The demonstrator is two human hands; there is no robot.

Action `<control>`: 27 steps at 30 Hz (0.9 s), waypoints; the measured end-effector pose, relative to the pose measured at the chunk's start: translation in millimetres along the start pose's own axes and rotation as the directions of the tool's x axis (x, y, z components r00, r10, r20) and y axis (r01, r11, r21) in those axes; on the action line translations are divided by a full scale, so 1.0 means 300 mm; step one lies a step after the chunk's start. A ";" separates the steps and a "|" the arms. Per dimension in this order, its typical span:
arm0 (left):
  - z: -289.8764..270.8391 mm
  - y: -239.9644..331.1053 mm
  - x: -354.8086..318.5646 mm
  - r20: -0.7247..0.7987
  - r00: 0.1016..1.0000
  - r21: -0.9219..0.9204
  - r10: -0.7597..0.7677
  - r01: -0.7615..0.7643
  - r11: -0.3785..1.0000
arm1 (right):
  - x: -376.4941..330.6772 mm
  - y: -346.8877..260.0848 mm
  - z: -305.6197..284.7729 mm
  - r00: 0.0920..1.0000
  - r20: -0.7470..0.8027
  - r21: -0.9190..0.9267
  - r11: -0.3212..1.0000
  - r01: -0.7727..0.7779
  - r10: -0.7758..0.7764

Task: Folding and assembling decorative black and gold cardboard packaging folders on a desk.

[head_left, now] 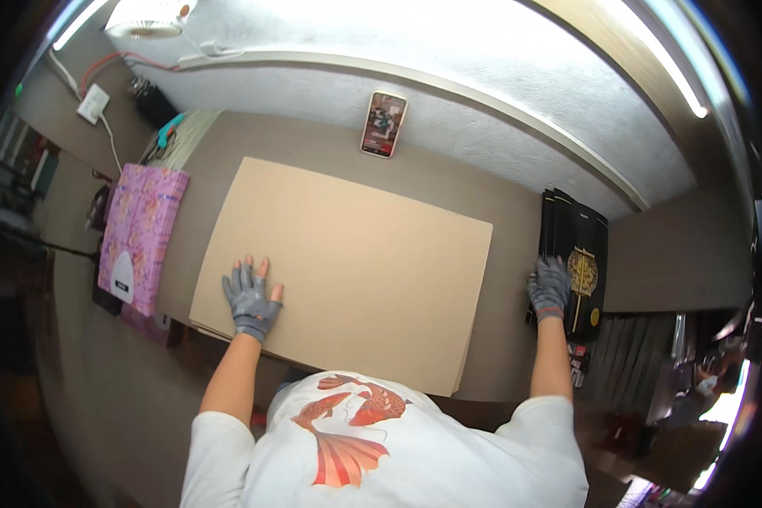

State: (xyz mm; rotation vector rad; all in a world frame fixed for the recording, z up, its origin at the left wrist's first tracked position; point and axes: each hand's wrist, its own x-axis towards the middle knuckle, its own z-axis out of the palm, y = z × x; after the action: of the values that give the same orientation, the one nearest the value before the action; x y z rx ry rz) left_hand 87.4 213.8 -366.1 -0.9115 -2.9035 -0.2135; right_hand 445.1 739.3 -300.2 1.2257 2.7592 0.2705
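My left hand (252,298), in a grey glove with bare fingertips, lies flat with spread fingers on the left part of a large tan cardboard sheet (356,262). Other sheet edges show beneath it at the near corners, so it tops a stack. Off to the right, my gloved right hand (550,289) rests at the left edge of a pile of flat black printed pieces (586,233) with a gold round emblem. Its fingers are bent and close together over that edge; their tips are partly hidden.
A phone (384,124) leans on the back wall. On the left lie pink floral flat pieces (144,229), with a turquoise-handled tool (170,129) behind them. A white power socket (93,102) with cables and a dark bottle (151,102) stand at the far left.
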 end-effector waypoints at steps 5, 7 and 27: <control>-0.014 0.004 0.002 0.004 1.000 -0.050 0.031 -0.030 0.998 | 0.200 0.047 0.049 0.921 0.386 -0.252 0.966 0.057 0.046; -0.045 0.003 -0.005 0.020 1.000 -0.039 0.011 -0.010 0.999 | 0.263 -0.112 -0.062 0.888 0.415 -0.363 0.931 -0.039 0.199; -0.069 0.026 0.015 0.018 0.999 -0.118 0.035 -0.032 0.993 | 0.735 -1.003 -0.359 0.900 -0.284 0.346 0.840 0.419 -0.331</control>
State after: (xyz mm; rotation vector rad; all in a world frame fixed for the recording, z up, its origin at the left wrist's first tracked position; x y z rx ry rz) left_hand 89.0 219.4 -344.2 -0.9846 -2.9180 -0.3786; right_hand 61.4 692.6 -263.3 0.7020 3.2787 -0.2296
